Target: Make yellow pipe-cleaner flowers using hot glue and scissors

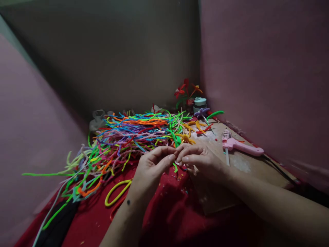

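Observation:
My left hand point(157, 164) and my right hand point(197, 158) meet at the fingertips over the red cloth point(167, 202). Both are closed in a pinch; whatever sits between the fingers is too small or hidden to make out. Just below the fingertips a short green piece point(175, 167) shows, and I cannot tell whether it is held. Behind the hands lies a big heap of pipe cleaners point(144, 128) in many colours. Orange-yellow bent pipe cleaners point(186, 139) rest close beyond my right hand.
A pink glue gun point(244, 146) lies on a brown board point(223, 195) at the right, its cord trailing off. Red pipe cleaner flowers point(180, 91) and a jar with a pale blue lid point(199, 101) stand at the back. A yellow loop point(109, 197) lies left of my wrist.

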{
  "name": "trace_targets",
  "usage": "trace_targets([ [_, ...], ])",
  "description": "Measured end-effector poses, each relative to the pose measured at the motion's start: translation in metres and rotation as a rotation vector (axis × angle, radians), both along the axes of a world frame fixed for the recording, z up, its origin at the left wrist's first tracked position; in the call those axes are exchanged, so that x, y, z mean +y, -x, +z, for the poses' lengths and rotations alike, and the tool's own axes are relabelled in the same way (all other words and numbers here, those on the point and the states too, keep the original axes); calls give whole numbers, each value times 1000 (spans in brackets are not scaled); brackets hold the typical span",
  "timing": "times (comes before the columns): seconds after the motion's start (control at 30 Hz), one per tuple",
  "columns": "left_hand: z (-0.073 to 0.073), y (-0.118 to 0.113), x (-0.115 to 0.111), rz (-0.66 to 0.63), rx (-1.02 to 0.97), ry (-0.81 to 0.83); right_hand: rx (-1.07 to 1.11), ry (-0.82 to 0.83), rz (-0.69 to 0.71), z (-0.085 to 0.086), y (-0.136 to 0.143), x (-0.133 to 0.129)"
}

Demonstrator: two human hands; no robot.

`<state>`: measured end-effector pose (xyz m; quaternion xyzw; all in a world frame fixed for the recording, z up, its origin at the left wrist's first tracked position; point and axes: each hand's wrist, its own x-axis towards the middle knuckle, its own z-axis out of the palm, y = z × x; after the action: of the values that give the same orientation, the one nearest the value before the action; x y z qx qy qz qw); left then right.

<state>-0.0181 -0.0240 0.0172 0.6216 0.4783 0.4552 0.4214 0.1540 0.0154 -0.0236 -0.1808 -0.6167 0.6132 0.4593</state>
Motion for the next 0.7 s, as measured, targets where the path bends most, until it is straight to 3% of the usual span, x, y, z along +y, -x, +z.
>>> trace_targets([
  [0.17, -5, 1, 3, -76, -100, 124, -110, -190, -61, 5, 1, -3],
  [0.37, -1, -2, 1, -69, 31, 97, -212, -387, -118, 6, 2, -5],
  [0.47, -2, -2, -1, -64, 166, 13, -233, -414, -135, 5, 2, -6],
  [0.6, -5, -2, -8, -13, 379, -226, -254, -425, -146, 6, 3, -7],
  [0.7, -7, -2, -12, 25, 353, -244, -265, -433, -163, 8, 2, -8],
])
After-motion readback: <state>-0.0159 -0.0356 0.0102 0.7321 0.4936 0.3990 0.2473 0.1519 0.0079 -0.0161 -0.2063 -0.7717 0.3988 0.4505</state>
